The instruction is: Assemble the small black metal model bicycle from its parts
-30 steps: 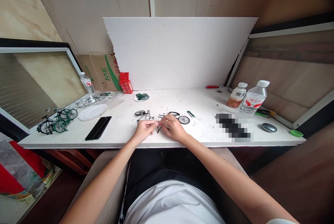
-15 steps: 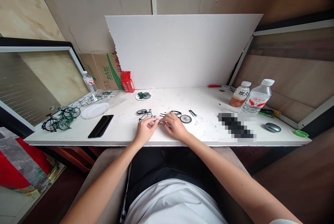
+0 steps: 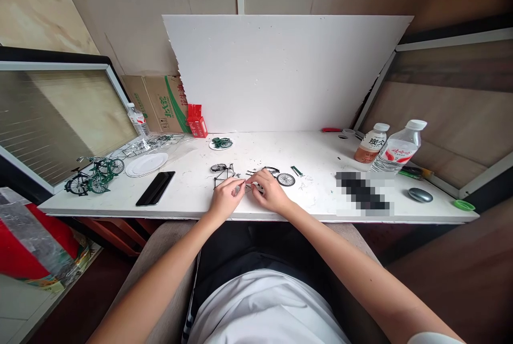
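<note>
Head view, contents of one white counter (image 3: pixel 192 178), as seen from where I stand.

Left hand (image 3: pixel 226 194): one, above the middle of the near edge. Grip: thumb and fingertips bent toward each other, meeting or nearly so; whether clamped on a small part, I cannot tell.

Right hand (image 3: pixel 272 193): one, just beside the left, fingertips almost against the other's. Grip: thumb and forefinger curved inward; anything between them is too small to tell.

Black model (image 3: pixel 218 167): one, with wheel, just beyond the left hand and partly hidden by it, midway along the counter.

Loose wheel (image 3: pixel 286 179): one, spoked, just beyond the right hand and a little to its right. Green strips (image 3: pixel 296 171): near that wheel, toward the far edge.

Small bikes (image 3: pixel 100 181): a cluster, green and black, near the left front corner. Phone (image 3: pixel 155 188): one, dark screen up, near the front edge, left of the hands.

White plates (image 3: pixel 144 165): overlapping, toward the left edge. Small plate (image 3: pixel 211 146): one, bearing green parts, near the far edge.

Red box (image 3: pixel 197 122): one, at the far edge. Brown drink (image 3: pixel 371 143) and water bottle (image 3: pixel 401 146): upright, toward the right far corner. Mouse (image 3: pixel 420 195) and green lid (image 3: pixel 464 205): near the right front corner.
</note>
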Demonstrator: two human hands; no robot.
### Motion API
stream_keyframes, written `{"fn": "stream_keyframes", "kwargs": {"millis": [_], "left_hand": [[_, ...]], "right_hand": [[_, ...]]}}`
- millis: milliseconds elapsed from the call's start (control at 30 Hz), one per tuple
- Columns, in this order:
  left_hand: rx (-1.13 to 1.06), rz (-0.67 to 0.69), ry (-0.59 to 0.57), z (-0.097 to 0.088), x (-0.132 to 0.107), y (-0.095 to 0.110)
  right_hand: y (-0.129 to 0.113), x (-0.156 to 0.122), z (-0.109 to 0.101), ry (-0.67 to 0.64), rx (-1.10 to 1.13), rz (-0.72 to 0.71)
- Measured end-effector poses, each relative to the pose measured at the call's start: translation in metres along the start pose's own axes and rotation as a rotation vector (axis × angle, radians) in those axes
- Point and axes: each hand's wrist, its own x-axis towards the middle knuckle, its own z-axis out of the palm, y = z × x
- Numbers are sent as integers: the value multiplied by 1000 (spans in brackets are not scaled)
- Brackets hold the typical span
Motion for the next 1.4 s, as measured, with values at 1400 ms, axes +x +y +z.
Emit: {"fn": "stream_keyframes", "kwargs": {"millis": [1400], "left_hand": [[-116,-102,-77,-1,-2,-1]], "right_hand": [[-1,1,0,-20,-216,172]]}}
